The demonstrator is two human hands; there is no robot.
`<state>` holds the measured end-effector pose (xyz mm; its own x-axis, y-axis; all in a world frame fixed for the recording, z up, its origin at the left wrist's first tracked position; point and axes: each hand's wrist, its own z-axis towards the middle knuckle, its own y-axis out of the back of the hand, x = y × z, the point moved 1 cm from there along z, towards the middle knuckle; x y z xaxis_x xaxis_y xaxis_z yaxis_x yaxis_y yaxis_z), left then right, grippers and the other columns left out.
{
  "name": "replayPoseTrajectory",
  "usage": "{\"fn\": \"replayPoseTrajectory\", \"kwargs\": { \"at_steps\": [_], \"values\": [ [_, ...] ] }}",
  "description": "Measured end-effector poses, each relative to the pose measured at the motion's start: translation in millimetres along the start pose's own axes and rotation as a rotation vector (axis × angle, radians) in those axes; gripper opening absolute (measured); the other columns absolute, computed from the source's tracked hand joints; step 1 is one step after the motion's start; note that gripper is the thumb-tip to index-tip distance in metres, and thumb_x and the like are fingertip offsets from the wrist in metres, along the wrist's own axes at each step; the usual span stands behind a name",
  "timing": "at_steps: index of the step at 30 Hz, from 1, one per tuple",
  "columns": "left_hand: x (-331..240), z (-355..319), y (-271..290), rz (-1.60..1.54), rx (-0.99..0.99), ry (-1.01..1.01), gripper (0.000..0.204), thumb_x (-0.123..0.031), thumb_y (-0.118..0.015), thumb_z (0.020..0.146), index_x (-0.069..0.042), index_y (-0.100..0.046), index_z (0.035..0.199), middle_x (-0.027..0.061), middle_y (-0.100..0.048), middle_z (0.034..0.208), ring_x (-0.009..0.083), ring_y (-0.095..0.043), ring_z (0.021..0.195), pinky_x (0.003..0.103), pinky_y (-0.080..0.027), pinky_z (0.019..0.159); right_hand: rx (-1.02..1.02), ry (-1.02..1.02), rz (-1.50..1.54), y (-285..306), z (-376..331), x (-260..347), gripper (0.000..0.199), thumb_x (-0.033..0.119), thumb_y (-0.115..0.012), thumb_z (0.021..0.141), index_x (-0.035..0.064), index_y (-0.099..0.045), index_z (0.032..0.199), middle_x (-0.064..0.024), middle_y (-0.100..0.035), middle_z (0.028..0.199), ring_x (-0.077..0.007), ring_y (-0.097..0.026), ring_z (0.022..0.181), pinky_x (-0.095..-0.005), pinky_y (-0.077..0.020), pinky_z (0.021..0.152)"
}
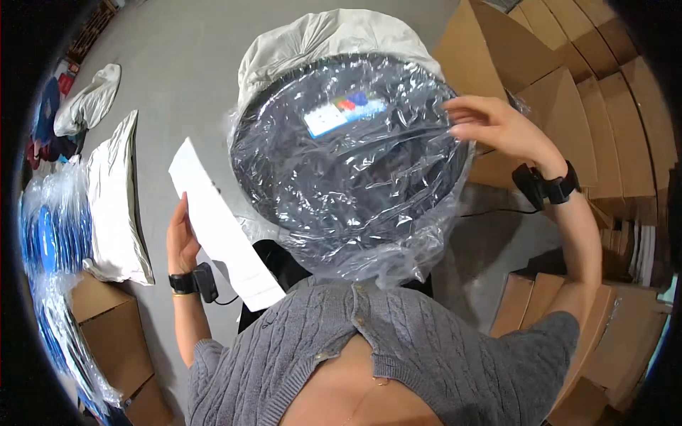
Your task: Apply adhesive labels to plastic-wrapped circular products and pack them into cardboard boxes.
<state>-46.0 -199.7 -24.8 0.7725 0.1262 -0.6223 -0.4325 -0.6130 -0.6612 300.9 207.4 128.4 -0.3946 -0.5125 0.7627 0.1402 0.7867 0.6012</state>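
A large round dark item in clear plastic wrap (341, 177) sits in front of me, with a white and blue label (344, 115) showing near its far side. The wrap is crumpled and bunches up toward my body. My right hand (490, 128) is at the item's right edge, fingers stretched and apart from the thumb; whether the fingertips touch the plastic is hard to tell. On the left, my left hand (182, 238) holds a long white sheet (220, 220), tilted, its lower end close to my sweater. Part of that hand is hidden behind the sheet.
Off-white cloth (334, 32) bulges behind the round item. Cardboard boxes (561, 113) crowd the right side, more boxes (554, 305) lower right. To the left lie a white pillow-like bag (114, 206), plastic-wrapped blue items (53, 234) and a carton (114, 326). Grey floor (185, 64) lies beyond.
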Motion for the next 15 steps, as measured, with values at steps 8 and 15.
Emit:
{"fn": "replayPoseTrajectory", "kwargs": {
  "at_steps": [8, 15],
  "values": [
    [4.3, 46.4, -11.8, 0.06, -0.019, 0.028, 0.054, -0.031, -0.039, 0.097, 0.003, -0.026, 0.136, 0.0218, -0.037, 0.138, 0.0342, -0.037, 0.128, 0.047, -0.034, 0.106, -0.414, -0.386, 0.354, -71.8, -3.5, -213.5, 0.057, 0.048, -0.062, 0.082, -0.0051, -0.059, 0.103, -0.0069, -0.063, 0.084, -0.0119, -0.059, 0.074, -0.0254, -0.0459, 0.065],
    [1.6, 41.3, -2.9, 0.073, -0.142, 0.101, 0.049, -0.031, -0.043, 0.096, 0.003, -0.037, 0.131, 0.0194, -0.045, 0.132, 0.0313, -0.043, 0.123, 0.046, -0.036, 0.104, -0.175, -0.335, 0.641, -121.0, -100.4, -111.6, 0.022, 0.028, -0.061, 0.086, 0.0076, -0.066, 0.077, 0.0019, -0.058, 0.068, -0.0058, -0.052, 0.06, -0.0228, -0.0396, 0.052]
  ]
}}
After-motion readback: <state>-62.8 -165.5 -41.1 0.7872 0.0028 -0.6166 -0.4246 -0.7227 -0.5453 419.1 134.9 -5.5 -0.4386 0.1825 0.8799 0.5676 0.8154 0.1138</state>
